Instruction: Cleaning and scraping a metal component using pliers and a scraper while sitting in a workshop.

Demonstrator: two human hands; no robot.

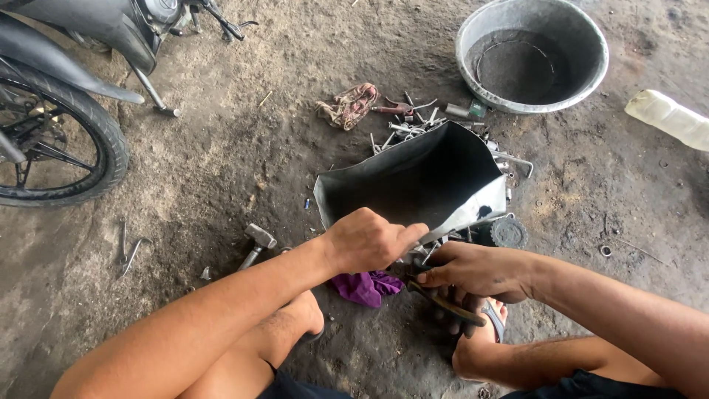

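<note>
The person's left hand (367,240) is gripping, with fingers closed, the near edge of a bent black rubber sheet (413,181) that is lying on the dirt floor (221,170), extending away from the hands. The right hand (473,270), just beside it, is clamping pliers (447,303).

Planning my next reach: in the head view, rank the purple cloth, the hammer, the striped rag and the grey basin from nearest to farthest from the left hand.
From the left hand:
1. Purple cloth, just below the hand on the ground.
2. Hammer, to its left on the dirt.
3. Striped rag, farther up, beyond the bent black sheet.
4. Grey basin, top right, farthest.
</note>
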